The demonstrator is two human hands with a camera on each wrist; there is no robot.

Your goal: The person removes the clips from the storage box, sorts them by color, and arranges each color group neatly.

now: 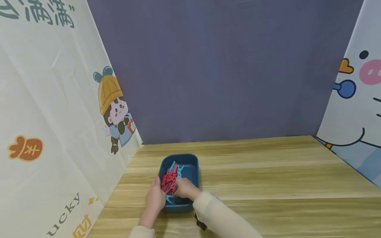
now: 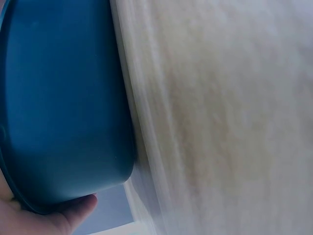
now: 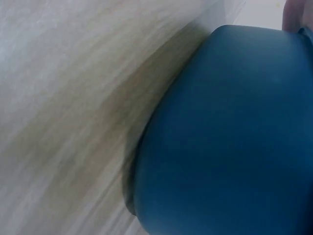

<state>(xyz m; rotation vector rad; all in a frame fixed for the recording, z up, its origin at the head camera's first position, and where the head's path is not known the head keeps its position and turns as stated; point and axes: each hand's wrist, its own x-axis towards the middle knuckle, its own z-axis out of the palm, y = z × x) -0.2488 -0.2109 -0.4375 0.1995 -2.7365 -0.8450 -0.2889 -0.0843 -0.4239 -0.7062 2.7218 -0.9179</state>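
Near the left edge of the pale wooden tabletop [image 1: 268, 172], close to my body, sits the dark blue rectangular plastic tub [image 1: 193, 165], rounded at its corners. I see a tangled heap of red and light blue plastic clips [image 1: 170, 178] inside it, lying against the tub's left wall.

My left hand [image 1: 155, 198] rests along the tub's near-left rim, thumb pressed to the outer wall, as the left wrist view confirms [image 2: 63, 215]; I cannot tell whether its fingers curl over the rim. My right hand [image 1: 184, 188] reaches into the tub, its fingers bent down among the clips; whether they pinch one is hidden from me.

I judge the tub light and stiff, with smooth and probably slippery walls, best taken at the rim on opposite long sides. The clips look light, rigid and prone to snag on one another, so a single clip is best taken by its free end.

The tub's long axis runs from me toward the purple back wall [image 1: 223, 66]. The clips point mostly along that axis, though several cross it.
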